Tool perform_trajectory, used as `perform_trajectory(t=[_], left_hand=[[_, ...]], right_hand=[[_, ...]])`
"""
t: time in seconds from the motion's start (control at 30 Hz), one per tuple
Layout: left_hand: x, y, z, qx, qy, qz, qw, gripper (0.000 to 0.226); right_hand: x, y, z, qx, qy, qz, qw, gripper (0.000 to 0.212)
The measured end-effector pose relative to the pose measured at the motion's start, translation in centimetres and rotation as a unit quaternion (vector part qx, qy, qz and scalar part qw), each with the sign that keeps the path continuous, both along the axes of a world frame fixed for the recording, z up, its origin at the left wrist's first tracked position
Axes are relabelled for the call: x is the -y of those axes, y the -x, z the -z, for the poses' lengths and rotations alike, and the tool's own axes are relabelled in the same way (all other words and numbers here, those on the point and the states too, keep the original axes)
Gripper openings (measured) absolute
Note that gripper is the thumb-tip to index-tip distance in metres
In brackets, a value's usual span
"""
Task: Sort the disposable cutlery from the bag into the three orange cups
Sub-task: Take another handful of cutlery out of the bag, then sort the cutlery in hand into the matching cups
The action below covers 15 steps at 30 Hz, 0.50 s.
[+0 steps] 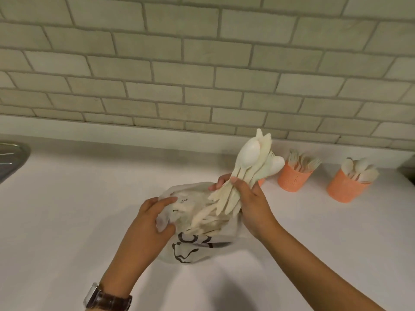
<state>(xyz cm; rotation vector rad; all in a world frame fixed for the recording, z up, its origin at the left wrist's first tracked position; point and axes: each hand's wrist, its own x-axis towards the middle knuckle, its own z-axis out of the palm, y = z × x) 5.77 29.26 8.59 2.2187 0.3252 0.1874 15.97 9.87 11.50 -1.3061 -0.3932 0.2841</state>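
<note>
A translucent plastic bag [193, 245] with black print lies on the white counter, with pale cutlery still inside. My left hand [155, 223] grips the bag's left edge. Just above the bag's mouth, my right hand [247, 198] is closed around a mixed bunch of cream spoons, knives and forks [249, 169]. An orange cup of forks [292, 178] and an orange cup of spoons [345, 187] stand to the right. The third orange cup [261, 181] is mostly hidden behind the held bunch.
A grey tiled wall [202, 63] runs along the back of the white counter [67, 209]. A metal sink rim [11, 158] shows at the far left edge. A dark object [407, 171] sits at the far right edge.
</note>
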Motion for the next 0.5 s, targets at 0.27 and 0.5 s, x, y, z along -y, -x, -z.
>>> perform_trajectory(t=[0.27, 0.5], left_hand=[[0.7, -1.1, 0.1, 0.039, -0.037, 0.015, 0.998, 0.060], [2.9, -2.2, -0.9, 0.137, -0.117, -0.048, 0.982, 0.053]], right_hand=[[1.9, 0.5, 0.6, -0.121, -0.135, 0.128, 0.975, 0.024], [5.7, 0.4, -0.1, -0.203, -0.214, 0.210, 0.932, 0.026]])
